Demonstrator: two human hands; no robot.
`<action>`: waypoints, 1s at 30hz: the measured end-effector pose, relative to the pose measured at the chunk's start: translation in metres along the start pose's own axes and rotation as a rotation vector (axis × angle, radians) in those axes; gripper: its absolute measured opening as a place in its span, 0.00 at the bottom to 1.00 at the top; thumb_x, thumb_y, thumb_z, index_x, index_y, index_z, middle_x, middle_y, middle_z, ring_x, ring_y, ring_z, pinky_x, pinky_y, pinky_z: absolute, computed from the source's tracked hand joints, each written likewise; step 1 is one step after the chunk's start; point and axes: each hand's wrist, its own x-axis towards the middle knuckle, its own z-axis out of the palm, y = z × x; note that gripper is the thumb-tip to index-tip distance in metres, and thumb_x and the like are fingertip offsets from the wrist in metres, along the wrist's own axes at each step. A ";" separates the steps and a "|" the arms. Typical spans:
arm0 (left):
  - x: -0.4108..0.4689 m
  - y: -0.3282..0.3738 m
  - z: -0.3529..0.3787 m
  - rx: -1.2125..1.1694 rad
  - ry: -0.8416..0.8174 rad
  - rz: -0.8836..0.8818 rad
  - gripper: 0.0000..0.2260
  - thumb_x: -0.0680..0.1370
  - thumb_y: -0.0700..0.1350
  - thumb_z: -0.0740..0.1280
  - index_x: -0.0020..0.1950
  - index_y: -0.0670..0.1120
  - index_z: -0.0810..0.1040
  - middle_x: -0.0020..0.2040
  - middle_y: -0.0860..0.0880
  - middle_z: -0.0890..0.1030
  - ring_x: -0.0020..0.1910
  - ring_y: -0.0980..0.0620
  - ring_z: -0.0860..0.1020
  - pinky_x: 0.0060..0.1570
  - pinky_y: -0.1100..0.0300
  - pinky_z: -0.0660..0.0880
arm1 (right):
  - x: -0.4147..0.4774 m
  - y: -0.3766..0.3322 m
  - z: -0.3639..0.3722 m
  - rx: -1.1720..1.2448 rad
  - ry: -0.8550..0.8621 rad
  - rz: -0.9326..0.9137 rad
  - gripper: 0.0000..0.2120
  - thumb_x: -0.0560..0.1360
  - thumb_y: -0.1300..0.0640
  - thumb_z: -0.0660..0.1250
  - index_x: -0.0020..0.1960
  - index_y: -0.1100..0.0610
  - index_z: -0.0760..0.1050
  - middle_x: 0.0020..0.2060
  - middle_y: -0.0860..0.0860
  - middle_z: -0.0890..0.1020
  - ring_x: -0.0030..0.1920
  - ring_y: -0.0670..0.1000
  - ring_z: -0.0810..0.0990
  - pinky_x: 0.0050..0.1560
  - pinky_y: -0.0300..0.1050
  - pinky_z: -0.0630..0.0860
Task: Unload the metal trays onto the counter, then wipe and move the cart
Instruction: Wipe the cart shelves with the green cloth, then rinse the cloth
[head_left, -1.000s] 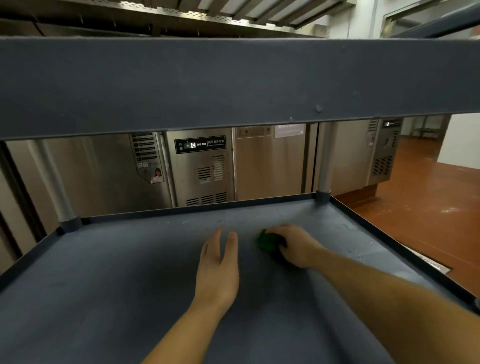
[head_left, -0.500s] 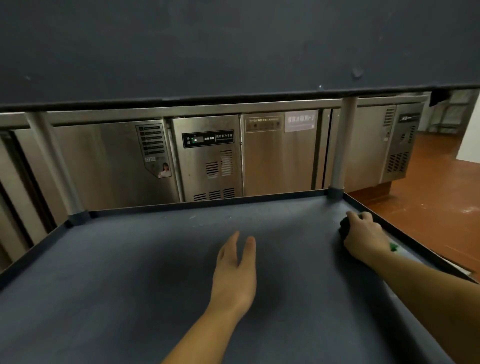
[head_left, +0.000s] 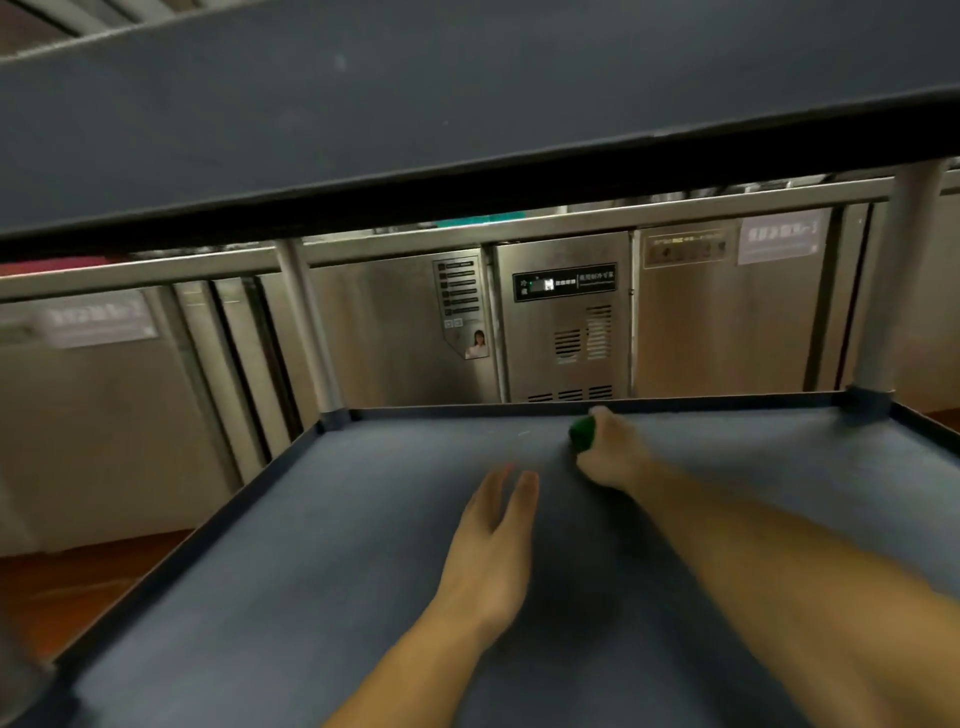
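I look under the cart's upper shelf (head_left: 467, 114) at its dark grey lower shelf (head_left: 311, 571). My right hand (head_left: 615, 449) is closed around a green scouring pad (head_left: 582, 434) and presses it on the shelf near the far rim, about mid-width. My left hand (head_left: 493, 540) lies flat on the shelf, palm down, fingers straight and pointing away from me, a little nearer and left of the pad. No metal trays are on this shelf.
Metal posts stand at the far left corner (head_left: 311, 338) and far right corner (head_left: 893, 291) of the shelf. Behind the cart runs a row of stainless under-counter refrigerators (head_left: 566, 332). Red-brown floor (head_left: 78, 582) shows at the left.
My right hand has swept the green pad from the shelf's right edge back leftward to the far middle. The view has shifted left and tilted. My left hand stays flat on the shelf.
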 end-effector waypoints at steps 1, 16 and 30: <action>0.001 0.001 -0.003 -0.035 0.011 -0.004 0.24 0.81 0.58 0.55 0.76 0.54 0.61 0.73 0.57 0.64 0.71 0.60 0.62 0.61 0.70 0.55 | 0.000 -0.021 0.019 -0.013 -0.064 -0.102 0.17 0.72 0.61 0.68 0.60 0.58 0.71 0.53 0.56 0.77 0.56 0.58 0.77 0.57 0.50 0.73; 0.001 0.003 0.000 -0.080 0.050 -0.045 0.23 0.82 0.57 0.53 0.76 0.52 0.63 0.74 0.54 0.66 0.73 0.56 0.63 0.71 0.62 0.55 | 0.011 0.004 0.016 -0.433 -0.042 -0.276 0.15 0.80 0.51 0.55 0.62 0.54 0.73 0.55 0.56 0.78 0.50 0.54 0.77 0.53 0.49 0.74; 0.001 0.003 0.037 -0.136 -0.125 -0.032 0.23 0.81 0.58 0.54 0.76 0.55 0.60 0.75 0.59 0.62 0.74 0.59 0.59 0.64 0.68 0.53 | -0.069 0.155 -0.157 -0.366 0.091 0.313 0.14 0.77 0.63 0.63 0.61 0.53 0.73 0.47 0.53 0.76 0.42 0.50 0.76 0.45 0.46 0.76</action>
